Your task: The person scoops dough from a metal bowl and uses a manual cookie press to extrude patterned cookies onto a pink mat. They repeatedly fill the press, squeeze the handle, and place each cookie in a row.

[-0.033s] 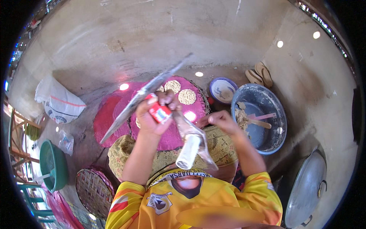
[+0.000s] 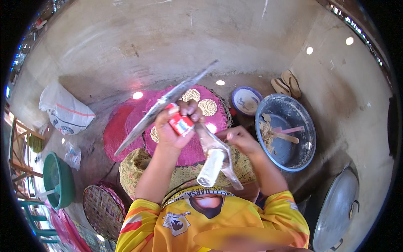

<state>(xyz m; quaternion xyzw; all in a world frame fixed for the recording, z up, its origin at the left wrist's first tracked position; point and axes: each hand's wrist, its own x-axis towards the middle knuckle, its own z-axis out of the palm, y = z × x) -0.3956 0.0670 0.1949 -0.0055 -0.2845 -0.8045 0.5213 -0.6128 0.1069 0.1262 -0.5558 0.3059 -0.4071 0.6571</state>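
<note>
My left hand [image 2: 170,126] is closed around a small red object with a printed label [image 2: 181,124], can-like or a wrapper. A long grey flat piece [image 2: 163,105], seen nearly edge-on, slants across behind it. From the same grip a glossy, dough-smeared shaft [image 2: 204,136] runs toward me to a whitish cylinder [image 2: 211,168]; how these parts join is hidden. My right hand [image 2: 242,139] is beside the shaft with curled fingers; what they hold, if anything, is unclear. Beneath lie round cakes of pale strands [image 2: 207,107] on a pink cloth-like surface [image 2: 184,157].
On the right are a blue basin [image 2: 308,145] with dough and a wooden spatula [image 2: 286,137], a smaller bowl [image 2: 247,101], sandals [image 2: 290,83] and a large metal lid [image 2: 338,210]. A white sack [image 2: 67,111], green basin [image 2: 63,180] and woven basket [image 2: 103,212] stand left.
My right hand has come slightly down and left, closer to the shaft. My left hand keeps its grip, and the held pieces have shifted slightly right.
</note>
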